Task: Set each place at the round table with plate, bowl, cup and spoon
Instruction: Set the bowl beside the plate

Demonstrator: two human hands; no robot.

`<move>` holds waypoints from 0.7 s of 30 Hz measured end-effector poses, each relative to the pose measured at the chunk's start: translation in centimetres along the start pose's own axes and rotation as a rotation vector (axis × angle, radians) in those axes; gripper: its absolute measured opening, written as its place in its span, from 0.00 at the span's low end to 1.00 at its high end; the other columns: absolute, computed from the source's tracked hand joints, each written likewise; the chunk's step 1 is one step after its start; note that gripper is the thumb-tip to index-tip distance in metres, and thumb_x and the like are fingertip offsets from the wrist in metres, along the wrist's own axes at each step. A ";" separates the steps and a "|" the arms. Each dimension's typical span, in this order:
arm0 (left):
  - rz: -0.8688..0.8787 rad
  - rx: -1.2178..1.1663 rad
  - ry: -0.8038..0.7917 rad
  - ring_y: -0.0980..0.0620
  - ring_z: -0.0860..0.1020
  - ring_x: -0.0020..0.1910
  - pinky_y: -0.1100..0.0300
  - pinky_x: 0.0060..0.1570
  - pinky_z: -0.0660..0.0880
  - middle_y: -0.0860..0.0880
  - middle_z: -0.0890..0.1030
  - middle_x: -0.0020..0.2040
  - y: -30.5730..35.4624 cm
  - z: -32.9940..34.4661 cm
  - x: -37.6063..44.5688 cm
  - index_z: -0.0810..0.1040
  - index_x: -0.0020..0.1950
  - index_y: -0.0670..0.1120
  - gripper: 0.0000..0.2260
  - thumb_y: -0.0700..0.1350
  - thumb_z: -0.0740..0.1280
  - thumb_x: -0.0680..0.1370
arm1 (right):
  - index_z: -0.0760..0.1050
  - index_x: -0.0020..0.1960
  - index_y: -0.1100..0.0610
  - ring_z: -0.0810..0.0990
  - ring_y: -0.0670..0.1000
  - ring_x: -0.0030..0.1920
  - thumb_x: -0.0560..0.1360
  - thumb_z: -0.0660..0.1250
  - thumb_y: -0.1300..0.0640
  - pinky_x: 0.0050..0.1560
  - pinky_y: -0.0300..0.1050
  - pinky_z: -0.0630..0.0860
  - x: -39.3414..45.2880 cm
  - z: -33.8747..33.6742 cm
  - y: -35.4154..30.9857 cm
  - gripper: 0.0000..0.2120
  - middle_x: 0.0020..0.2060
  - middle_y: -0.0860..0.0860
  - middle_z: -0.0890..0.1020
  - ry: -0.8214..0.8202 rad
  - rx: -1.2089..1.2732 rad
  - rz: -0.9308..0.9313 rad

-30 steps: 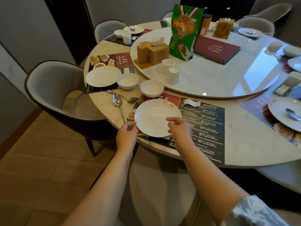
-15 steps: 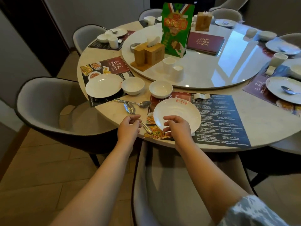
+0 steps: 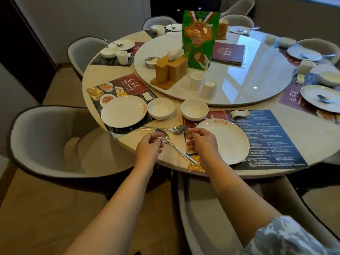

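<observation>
A white plate [image 3: 226, 142] lies flat on the dark placemat [image 3: 272, 137] at the nearest place, with a white bowl [image 3: 194, 109] just beyond it. Two metal spoons lie crossed left of the plate. My left hand [image 3: 149, 150] pinches the neck of the nearer spoon [image 3: 182, 153], whose handle points toward the table edge. The other spoon [image 3: 176, 129] rests on the table. My right hand [image 3: 201, 142] hovers over the plate's left rim, fingers loosely curled and apart. Two white cups [image 3: 196, 80] [image 3: 207, 89] stand on the turntable [image 3: 248, 92].
The place to the left has a plate [image 3: 123, 111] and a bowl [image 3: 161, 108]. A wooden tissue holder [image 3: 169, 70], a green bag [image 3: 199, 39] and a maroon menu [image 3: 228, 52] sit on the turntable. Grey chairs [image 3: 46, 140] [image 3: 202, 218] ring the table.
Both hands left the plate's near rim. My left hand moved onto the nearer spoon and my right hand slid to the plate's left rim. My view shifted left.
</observation>
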State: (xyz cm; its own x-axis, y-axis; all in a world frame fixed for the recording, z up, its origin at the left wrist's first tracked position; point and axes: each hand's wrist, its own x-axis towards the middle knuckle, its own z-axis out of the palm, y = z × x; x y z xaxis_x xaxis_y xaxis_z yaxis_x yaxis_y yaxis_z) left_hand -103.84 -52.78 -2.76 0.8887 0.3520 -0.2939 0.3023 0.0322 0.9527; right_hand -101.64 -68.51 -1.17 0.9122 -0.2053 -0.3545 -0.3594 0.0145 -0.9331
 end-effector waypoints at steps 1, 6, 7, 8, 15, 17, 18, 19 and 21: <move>0.008 0.010 -0.022 0.50 0.81 0.48 0.57 0.48 0.79 0.46 0.83 0.50 0.2 -0.6 0.7 0.80 0.50 0.50 0.09 0.38 0.63 0.80 | 0.80 0.49 0.54 0.80 0.52 0.36 0.78 0.60 0.66 0.37 0.46 0.80 0.2 0.8 0.1 0.12 0.42 0.57 0.83 0.017 0.014 -0.010; 0.050 0.127 -0.149 0.53 0.81 0.46 0.57 0.48 0.79 0.49 0.83 0.49 2.0 -3.5 4.6 0.80 0.52 0.49 0.09 0.38 0.62 0.80 | 0.80 0.50 0.56 0.79 0.52 0.37 0.77 0.60 0.67 0.40 0.46 0.79 0.6 5.3 -0.6 0.12 0.41 0.56 0.83 0.135 0.114 -0.004; 0.072 0.149 -0.166 0.53 0.81 0.45 0.56 0.49 0.79 0.49 0.83 0.49 2.3 -3.7 5.1 0.80 0.52 0.49 0.09 0.38 0.62 0.80 | 0.80 0.50 0.56 0.79 0.52 0.38 0.77 0.60 0.66 0.41 0.47 0.80 0.7 5.7 -0.6 0.12 0.41 0.56 0.83 0.154 0.121 -0.001; 0.098 0.170 -0.178 0.54 0.81 0.45 0.56 0.50 0.79 0.49 0.83 0.49 2.6 -3.8 5.7 0.80 0.53 0.49 0.09 0.38 0.62 0.80 | 0.80 0.49 0.55 0.80 0.52 0.38 0.77 0.61 0.66 0.43 0.49 0.80 0.8 6.0 -0.6 0.11 0.41 0.56 0.83 0.171 0.128 0.001; 0.243 0.244 -0.250 0.54 0.82 0.49 0.56 0.52 0.79 0.53 0.83 0.45 3.6 -2.3 9.9 0.80 0.47 0.53 0.12 0.37 0.63 0.78 | 0.79 0.51 0.52 0.82 0.52 0.41 0.78 0.61 0.63 0.46 0.51 0.83 3.4 5.2 -0.9 0.10 0.43 0.54 0.83 0.332 0.068 -0.037; 0.343 0.324 -0.284 0.56 0.81 0.48 0.61 0.51 0.77 0.53 0.83 0.45 4.1 -1.1 11.2 0.81 0.47 0.52 0.12 0.37 0.63 0.77 | 0.79 0.50 0.51 0.82 0.53 0.41 0.78 0.61 0.63 0.46 0.52 0.82 5.0 4.6 -1.1 0.10 0.42 0.54 0.83 0.380 0.057 -0.046; 0.405 0.372 -0.304 0.57 0.81 0.49 0.63 0.51 0.76 0.53 0.83 0.46 4.4 -0.3 12.0 0.81 0.48 0.51 0.11 0.37 0.63 0.77 | 0.78 0.51 0.51 0.83 0.53 0.42 0.78 0.61 0.63 0.47 0.52 0.83 5.8 4.3 -1.3 0.11 0.43 0.53 0.82 0.404 0.024 -0.058; 0.463 0.416 -0.326 0.57 0.80 0.49 0.64 0.50 0.75 0.53 0.83 0.47 4.6 0.5 12.9 0.82 0.48 0.51 0.11 0.37 0.63 0.77 | 0.78 0.52 0.50 0.83 0.53 0.43 0.78 0.61 0.63 0.47 0.52 0.83 6.6 4.0 -1.6 0.11 0.44 0.52 0.82 0.428 -0.018 -0.065; 0.555 0.496 -0.364 0.57 0.79 0.50 0.67 0.49 0.73 0.53 0.82 0.48 5.1 2.3 14.9 0.81 0.49 0.50 0.11 0.37 0.63 0.77 | 0.77 0.51 0.48 0.83 0.53 0.44 0.76 0.61 0.63 0.47 0.55 0.83 8.5 3.3 -2.1 0.12 0.45 0.52 0.81 0.466 -0.098 -0.074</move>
State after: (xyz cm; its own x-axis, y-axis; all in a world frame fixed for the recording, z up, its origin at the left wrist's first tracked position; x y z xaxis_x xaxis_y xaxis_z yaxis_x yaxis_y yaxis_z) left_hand -88.25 -49.48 -2.46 0.9837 -0.1327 0.1210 -0.1720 -0.5031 0.8470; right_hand -92.44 -67.06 -2.44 0.7587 -0.6194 -0.2019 -0.3346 -0.1046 -0.9365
